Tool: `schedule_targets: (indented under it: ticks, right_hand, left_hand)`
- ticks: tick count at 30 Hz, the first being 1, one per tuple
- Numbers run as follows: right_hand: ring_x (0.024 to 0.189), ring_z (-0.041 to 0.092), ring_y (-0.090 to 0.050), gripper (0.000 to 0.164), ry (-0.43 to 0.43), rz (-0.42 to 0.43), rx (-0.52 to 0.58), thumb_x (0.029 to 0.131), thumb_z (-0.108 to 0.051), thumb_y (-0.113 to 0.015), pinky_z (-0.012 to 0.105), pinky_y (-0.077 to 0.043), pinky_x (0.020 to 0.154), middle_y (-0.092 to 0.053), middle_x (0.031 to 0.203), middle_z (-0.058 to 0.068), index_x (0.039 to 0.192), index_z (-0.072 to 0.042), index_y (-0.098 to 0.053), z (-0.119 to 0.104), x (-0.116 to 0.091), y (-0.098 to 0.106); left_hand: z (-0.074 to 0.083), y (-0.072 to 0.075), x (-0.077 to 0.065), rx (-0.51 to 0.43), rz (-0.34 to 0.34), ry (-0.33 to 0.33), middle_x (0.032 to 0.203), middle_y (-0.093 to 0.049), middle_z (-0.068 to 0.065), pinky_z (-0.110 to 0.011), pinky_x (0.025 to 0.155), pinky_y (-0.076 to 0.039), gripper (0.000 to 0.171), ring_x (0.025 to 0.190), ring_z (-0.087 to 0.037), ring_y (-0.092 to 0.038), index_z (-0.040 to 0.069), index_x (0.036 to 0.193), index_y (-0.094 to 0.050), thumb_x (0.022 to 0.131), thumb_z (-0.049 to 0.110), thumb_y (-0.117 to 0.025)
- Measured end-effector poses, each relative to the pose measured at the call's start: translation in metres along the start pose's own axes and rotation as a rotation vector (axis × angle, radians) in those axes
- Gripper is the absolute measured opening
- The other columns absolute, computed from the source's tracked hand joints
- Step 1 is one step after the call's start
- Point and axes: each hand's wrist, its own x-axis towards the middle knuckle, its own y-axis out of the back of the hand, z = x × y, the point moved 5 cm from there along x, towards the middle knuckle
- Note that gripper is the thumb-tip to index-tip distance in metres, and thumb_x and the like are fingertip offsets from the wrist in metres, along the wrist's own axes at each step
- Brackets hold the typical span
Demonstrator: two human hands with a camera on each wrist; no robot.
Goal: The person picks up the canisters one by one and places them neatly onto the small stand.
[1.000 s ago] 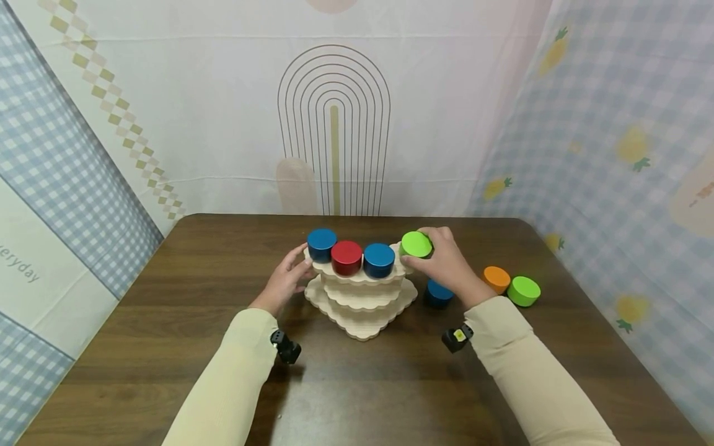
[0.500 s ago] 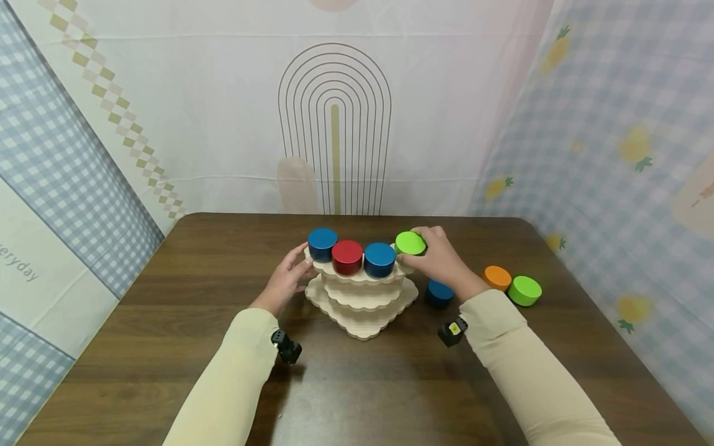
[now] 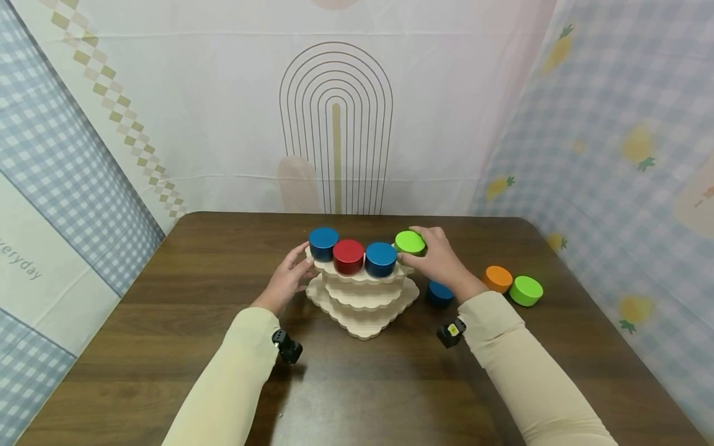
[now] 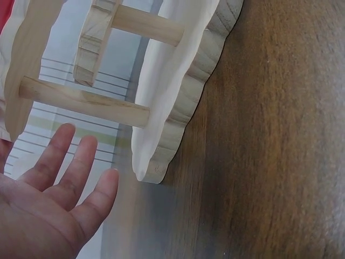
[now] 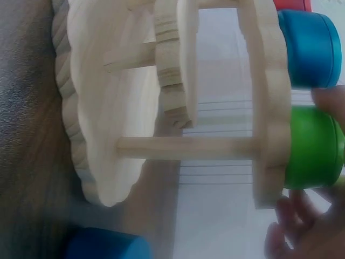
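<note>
Pale patterned cloth [image 3: 223, 93] hangs behind a dark wooden table [image 3: 368, 378], where both hands meet a tiered wooden stand [image 3: 362, 322]. Its top tier runs lengthwise from one hand to the other. At the right hand's end stands a green block [image 3: 409, 243], upright with its flat face up, pinched between the thumb and fingers of the right hand [image 3: 443, 260]; the left hand [image 3: 284, 279] is well apart from it. By the right wrist view, the block's base appears to meet the tier. The left hand's thumb and forefinger rest at the tier's opposite end, its other fingers spread loosely, clear of the post.

Just inward of the right thumb, a blue block [image 3: 381, 260] crowds the green one, limiting room toward the left hand. Then come a red block [image 3: 348, 257] and another blue block [image 3: 323, 244], the last beside the left fingertips. Beneath the right hand lies a loose blue block [image 3: 439, 294]; outward of that wrist sit an orange block [image 3: 498, 279] and a second green block [image 3: 526, 291].
</note>
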Motion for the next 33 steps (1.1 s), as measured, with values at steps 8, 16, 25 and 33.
schedule_targets:
  ticks: [8, 16, 25, 33]
  right_hand:
    - [0.134, 0.039, -0.025, 0.08, 0.035, 0.039, 0.039, 0.088, -0.043, -0.068, 0.061, -0.031, 0.103, -0.022, 0.148, 0.021, 0.151, -0.01, -0.03, 0.006, -0.013, 0.003]
    - [0.138, 0.04, -0.022, 0.083, 0.053, 0.095, 0.01, 0.088, -0.053, -0.064, 0.065, -0.028, 0.104, -0.017, 0.153, 0.019, 0.152, -0.013, -0.029, 0.036, -0.027, 0.015]
    - [0.136, 0.045, -0.021, 0.081, 0.036, 0.14, -0.081, 0.09, -0.05, -0.063, 0.067, -0.028, 0.101, -0.02, 0.151, 0.025, 0.15, -0.007, -0.031, 0.071, -0.045, 0.034]
    - [0.131, 0.047, -0.026, 0.079, 0.021, 0.181, -0.177, 0.089, -0.048, -0.065, 0.067, -0.03, 0.098, -0.026, 0.145, 0.027, 0.147, -0.003, -0.036, 0.096, -0.057, 0.049]
  left_hand:
    - [0.002, -0.001, -0.001, 0.009, 0.007, -0.011, 0.141, -0.043, -0.024, -0.06, 0.106, -0.032, 0.054, 0.129, -0.041, -0.045, 0.019, 0.154, -0.022, 0.105, 0.032, -0.04]
    - [0.005, -0.002, -0.003, 0.017, 0.028, -0.034, 0.143, -0.042, -0.024, -0.059, 0.108, -0.029, 0.053, 0.129, -0.041, -0.044, 0.017, 0.154, -0.024, 0.105, 0.029, -0.039]
    - [0.006, 0.001, -0.001, 0.202, 0.12, -0.094, 0.141, -0.047, -0.02, -0.052, 0.11, -0.03, 0.051, 0.129, -0.034, -0.044, 0.016, 0.15, -0.034, 0.102, 0.03, -0.043]
    - [0.009, 0.003, -0.002, 0.309, 0.14, -0.107, 0.131, -0.054, -0.02, -0.053, 0.107, -0.033, 0.051, 0.125, -0.035, -0.048, 0.018, 0.149, -0.036, 0.101, 0.033, -0.043]
